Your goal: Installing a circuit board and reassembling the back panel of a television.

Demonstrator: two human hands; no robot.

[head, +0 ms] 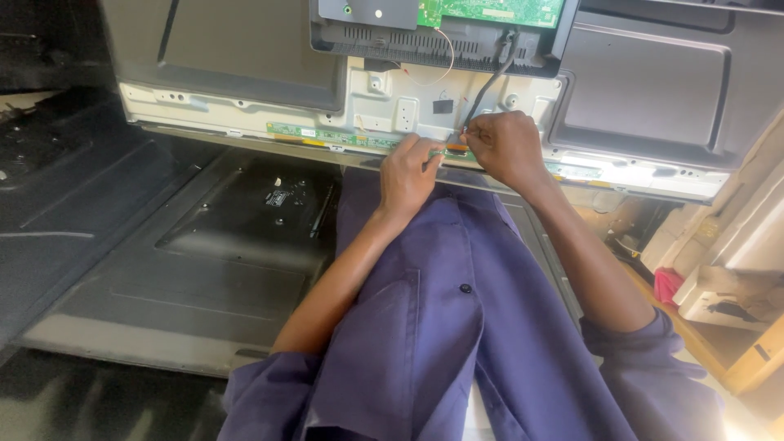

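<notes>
At the near edge of the opened television chassis [245, 106], both my hands are working on the narrow green circuit strip [327, 135]. My left hand [406, 175] is pinching the strip's edge with fingers pressed together. My right hand [506, 147], just beside it, is pinching a black cable [490, 82] running down from the far green board [490, 11]. A dark back cover [204, 245] is lying left.

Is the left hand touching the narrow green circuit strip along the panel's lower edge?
Touching. The head view shows the left hand's fingertips pressed onto the green circuit strip, beside the right hand.
</notes>
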